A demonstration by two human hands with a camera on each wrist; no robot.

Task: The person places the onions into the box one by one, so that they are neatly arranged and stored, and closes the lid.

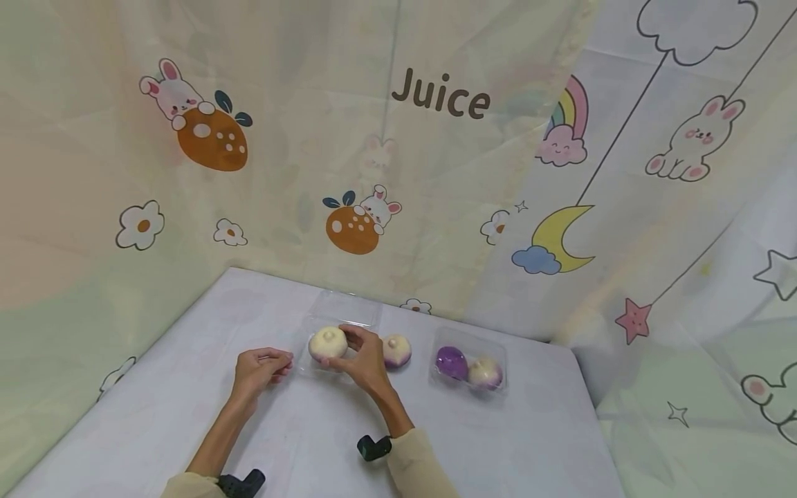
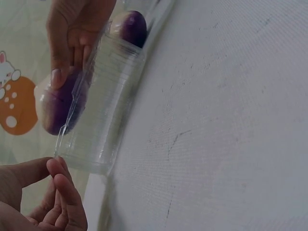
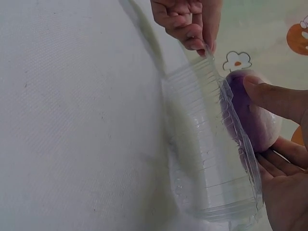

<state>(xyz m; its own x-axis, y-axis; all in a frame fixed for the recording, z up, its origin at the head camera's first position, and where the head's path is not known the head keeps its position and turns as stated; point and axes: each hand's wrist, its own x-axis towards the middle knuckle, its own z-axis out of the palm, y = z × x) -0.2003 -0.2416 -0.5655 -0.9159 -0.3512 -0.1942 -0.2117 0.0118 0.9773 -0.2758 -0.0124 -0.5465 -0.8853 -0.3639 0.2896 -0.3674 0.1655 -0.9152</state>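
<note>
My right hand (image 1: 367, 360) grips a round cream-and-purple turnip (image 1: 328, 344) between thumb and fingers. It holds the turnip over the open top of a clear plastic clamshell box (image 1: 303, 361), whose lid (image 1: 346, 308) lies folded back behind. In the right wrist view the turnip (image 3: 262, 120) is right at the box's rim, and the box (image 3: 192, 139) holds nothing. My left hand (image 1: 258, 373) pinches the near left corner of the box rim, as the left wrist view shows at the fingertips (image 2: 54, 166). A second turnip (image 1: 396, 351) sits on the table just right of the box.
Farther right on the white table (image 1: 535, 429) stands another clear plastic box (image 1: 481, 337) with two turnips in it, one purple side up (image 1: 451, 363), one cream side up (image 1: 486, 373). A printed curtain (image 1: 299, 138) hangs along the table's back edge.
</note>
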